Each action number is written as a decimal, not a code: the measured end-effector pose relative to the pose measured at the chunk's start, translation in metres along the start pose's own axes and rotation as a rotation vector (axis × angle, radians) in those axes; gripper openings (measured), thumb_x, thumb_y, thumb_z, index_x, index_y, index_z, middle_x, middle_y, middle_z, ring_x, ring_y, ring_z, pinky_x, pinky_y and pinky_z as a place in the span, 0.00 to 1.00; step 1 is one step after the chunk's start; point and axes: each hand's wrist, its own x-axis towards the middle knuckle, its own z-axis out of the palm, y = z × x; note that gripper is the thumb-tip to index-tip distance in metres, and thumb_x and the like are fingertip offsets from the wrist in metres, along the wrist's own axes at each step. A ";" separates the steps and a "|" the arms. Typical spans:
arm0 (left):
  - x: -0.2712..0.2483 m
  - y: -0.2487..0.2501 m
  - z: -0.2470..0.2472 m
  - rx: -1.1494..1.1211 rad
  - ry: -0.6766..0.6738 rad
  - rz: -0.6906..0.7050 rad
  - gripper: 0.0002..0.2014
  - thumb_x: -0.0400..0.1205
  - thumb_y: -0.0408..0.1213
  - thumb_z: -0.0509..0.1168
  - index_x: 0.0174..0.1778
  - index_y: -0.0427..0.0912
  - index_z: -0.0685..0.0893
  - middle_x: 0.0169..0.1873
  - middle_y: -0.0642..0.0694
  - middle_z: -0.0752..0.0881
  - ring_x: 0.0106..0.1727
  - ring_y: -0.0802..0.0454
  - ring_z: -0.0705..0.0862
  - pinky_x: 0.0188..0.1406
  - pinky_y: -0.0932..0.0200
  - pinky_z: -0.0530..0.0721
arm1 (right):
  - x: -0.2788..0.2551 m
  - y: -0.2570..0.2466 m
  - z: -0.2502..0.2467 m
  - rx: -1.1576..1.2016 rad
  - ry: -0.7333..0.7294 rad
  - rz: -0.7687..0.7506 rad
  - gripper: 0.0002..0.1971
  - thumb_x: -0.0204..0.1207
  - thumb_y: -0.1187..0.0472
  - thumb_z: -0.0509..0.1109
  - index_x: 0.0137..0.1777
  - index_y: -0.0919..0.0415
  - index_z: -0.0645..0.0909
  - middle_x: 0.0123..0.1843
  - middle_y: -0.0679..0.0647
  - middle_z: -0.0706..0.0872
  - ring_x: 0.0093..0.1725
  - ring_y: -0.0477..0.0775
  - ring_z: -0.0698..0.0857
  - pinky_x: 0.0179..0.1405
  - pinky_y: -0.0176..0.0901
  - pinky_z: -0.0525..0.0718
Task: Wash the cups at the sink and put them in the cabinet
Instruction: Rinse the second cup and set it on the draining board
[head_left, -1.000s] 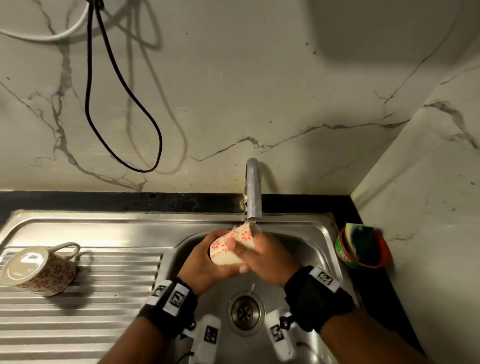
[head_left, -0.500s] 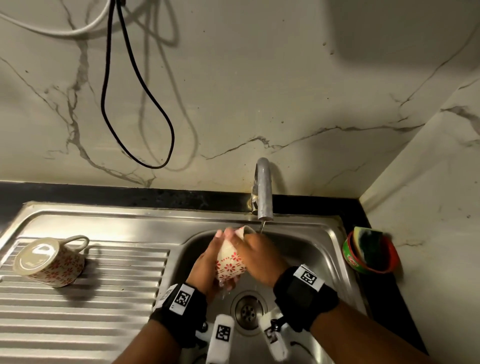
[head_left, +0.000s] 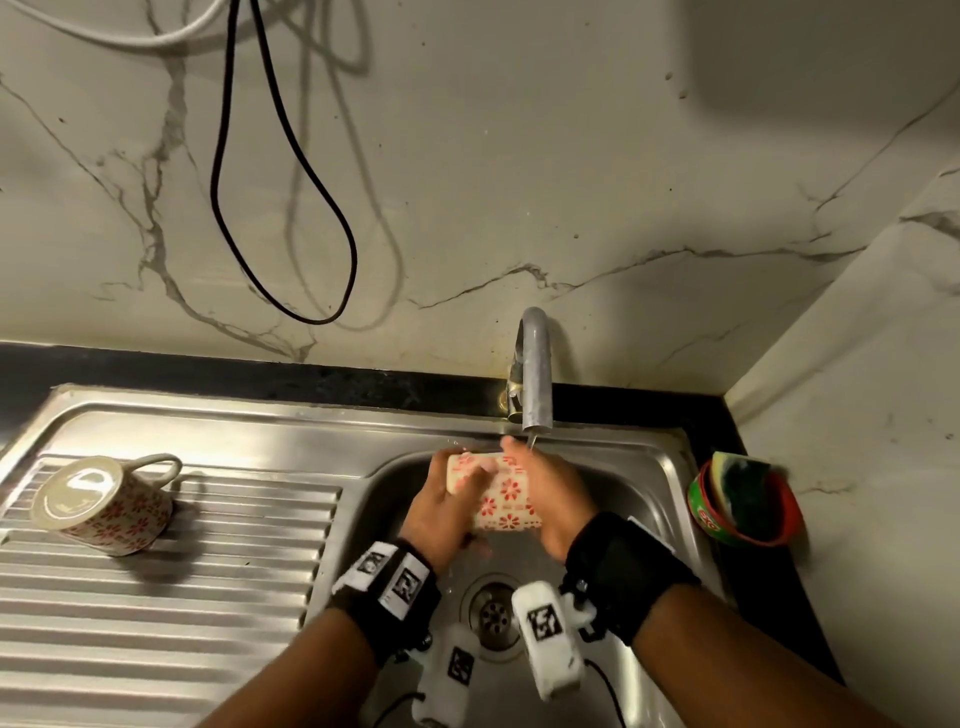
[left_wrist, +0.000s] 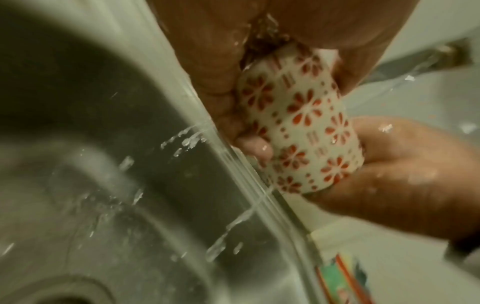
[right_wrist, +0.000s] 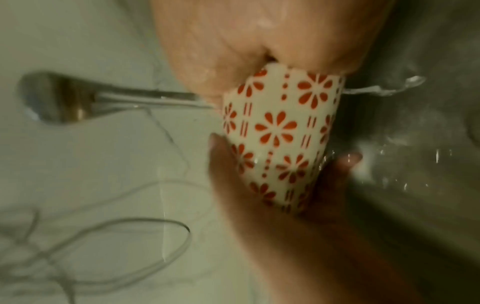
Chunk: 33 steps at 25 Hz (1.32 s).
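Observation:
A white cup with red flowers (head_left: 501, 496) lies on its side over the sink basin (head_left: 644, 488), just below the faucet (head_left: 535, 374). My left hand (head_left: 441, 512) grips its narrow base end, and my right hand (head_left: 553, 493) holds the wide mouth end. In the left wrist view the cup (left_wrist: 303, 127) sits between my left hand (left_wrist: 207, 51) and right hand (left_wrist: 402, 174), with a water stream (left_wrist: 246, 174) running past. The right wrist view shows the cup (right_wrist: 278, 133) wet. A second matching cup (head_left: 104, 504) lies tilted on the drainboard (head_left: 208, 597).
A red tub with a green-yellow sponge (head_left: 743, 504) stands on the black counter right of the sink. The drain (head_left: 493, 616) lies below my hands. A black cable (head_left: 291, 218) loops down the marble wall behind. Another marble wall closes in on the right.
Both hands have turned the cup under the running water, from tilted to nearly upright to lying sideways. The cup on the drainboard has stayed put.

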 end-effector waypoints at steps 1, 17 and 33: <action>-0.003 -0.006 0.002 0.060 0.033 0.157 0.25 0.79 0.60 0.69 0.67 0.51 0.77 0.46 0.42 0.90 0.38 0.46 0.92 0.31 0.39 0.90 | -0.003 -0.002 -0.001 0.144 -0.022 0.081 0.20 0.82 0.44 0.69 0.55 0.63 0.88 0.47 0.61 0.94 0.45 0.59 0.92 0.48 0.52 0.91; -0.014 0.015 -0.008 -0.194 -0.142 -0.364 0.31 0.77 0.68 0.66 0.53 0.40 0.87 0.36 0.40 0.88 0.29 0.46 0.83 0.23 0.61 0.77 | -0.027 0.015 -0.005 -0.352 -0.075 -0.413 0.16 0.81 0.45 0.70 0.56 0.57 0.88 0.50 0.52 0.94 0.48 0.48 0.93 0.46 0.40 0.89; -0.007 0.002 -0.003 -0.283 -0.031 -0.148 0.16 0.80 0.55 0.70 0.58 0.50 0.86 0.47 0.36 0.88 0.41 0.43 0.90 0.30 0.53 0.86 | -0.017 0.007 0.004 -0.228 -0.088 -0.181 0.28 0.78 0.34 0.67 0.57 0.60 0.88 0.46 0.56 0.94 0.46 0.55 0.93 0.46 0.47 0.90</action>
